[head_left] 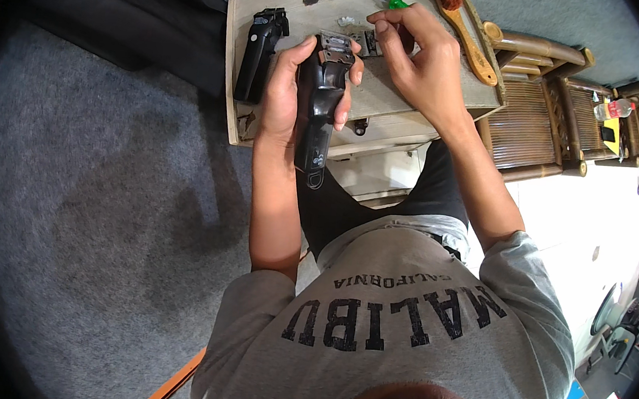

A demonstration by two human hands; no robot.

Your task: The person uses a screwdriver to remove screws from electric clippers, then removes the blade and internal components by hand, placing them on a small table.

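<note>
My left hand (281,93) is wrapped round a black hair clipper (318,116), its head pointing away from me and its bare metal top showing. Over the small wooden table (383,85), my right hand (428,65) is closed, thumb and fingers bent together in a pinch. Whatever sits between those fingertips is hidden. Just left of them is a small metal clipper blade (369,44), close to the clipper's head. A second black clipper (257,57) lies on the table left of my left hand.
A screwdriver with a green handle (398,4) lies at the table's far side. Right of it rests a wooden-handled brush (470,45) with reddish bristles. Bamboo chairs (528,119) stand to the right, one bearing a plastic bottle (614,110). Black cloth (145,17) hangs at the left.
</note>
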